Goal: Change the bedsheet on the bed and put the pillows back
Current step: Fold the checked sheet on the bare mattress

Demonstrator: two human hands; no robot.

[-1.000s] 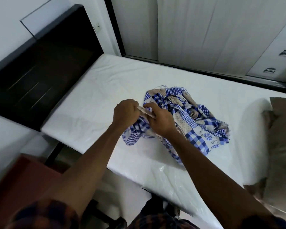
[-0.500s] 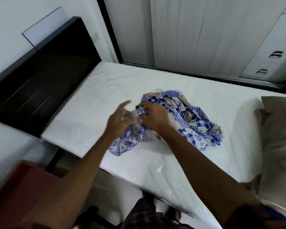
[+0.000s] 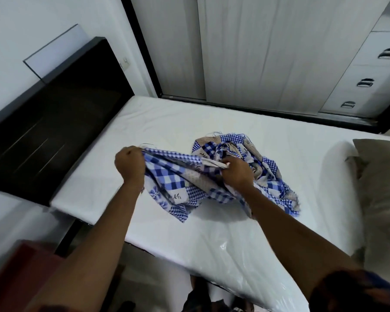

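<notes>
Patchwork bedsheet (image 3: 241, 167): bunched mid-mattress (image 3: 167, 122). Left hand (image 3: 130, 164) and right hand (image 3: 235, 171) each grip its edge, apparently to spread it open.

the bedsheet (image 3: 230, 145) lies bunched on the middle of the mattress (image 3: 189, 122). from it, the headboard (image 3: 54, 122) stands at ten o'clock, the wardrobe (image 3: 268, 52) at twelve beyond the mattress, the drawers (image 3: 367, 70) at two, the pillow (image 3: 383, 188) at three on the mattress.

Frayed woven cloth bedsheet (image 3: 230, 174); mattress (image 3: 189, 122) perhaps under glossy plastic; headboard (image 3: 54, 122) semi-gloss.
</notes>
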